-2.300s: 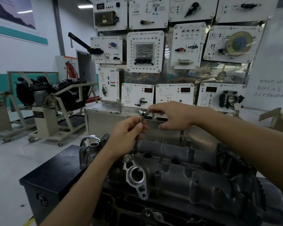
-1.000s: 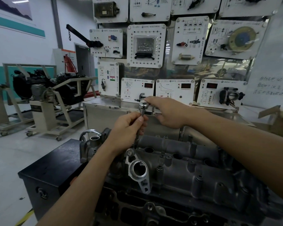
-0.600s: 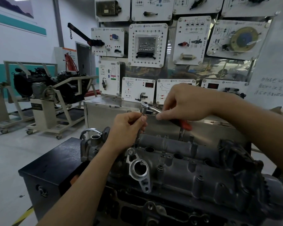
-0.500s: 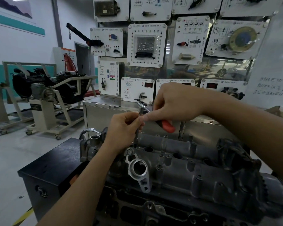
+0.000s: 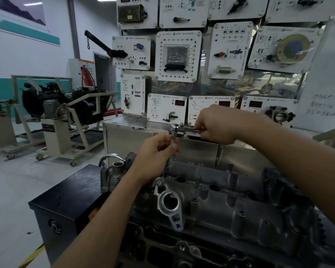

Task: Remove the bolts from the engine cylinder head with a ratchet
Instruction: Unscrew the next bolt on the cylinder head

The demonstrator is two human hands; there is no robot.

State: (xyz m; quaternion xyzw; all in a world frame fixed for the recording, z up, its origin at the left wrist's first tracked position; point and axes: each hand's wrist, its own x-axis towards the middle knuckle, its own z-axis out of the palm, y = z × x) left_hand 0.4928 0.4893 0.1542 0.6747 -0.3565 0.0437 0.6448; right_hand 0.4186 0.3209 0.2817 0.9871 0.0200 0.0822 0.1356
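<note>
A grey engine cylinder head [image 5: 230, 202] lies on a black stand, with several small bolts [image 5: 193, 201] standing along its top. A chrome ratchet [image 5: 177, 127] sits on a long vertical extension bar that drops to the head's far left edge. My left hand [image 5: 156, 151] pinches the extension bar just under the ratchet head. My right hand [image 5: 216, 123] grips the ratchet's handle, which points right and is mostly hidden in the fist. The socket's lower end is hidden behind my left hand.
The black stand [image 5: 66, 202] carries the engine. Behind it stands a steel cabinet [image 5: 132, 140] topped by white training panels [image 5: 178, 57]. Another engine on a wheeled frame [image 5: 62, 117] stands at the left across open grey floor.
My right hand has swung the ratchet handle back from pointing toward me to pointing right, level again. My left hand has stayed on the extension bar.
</note>
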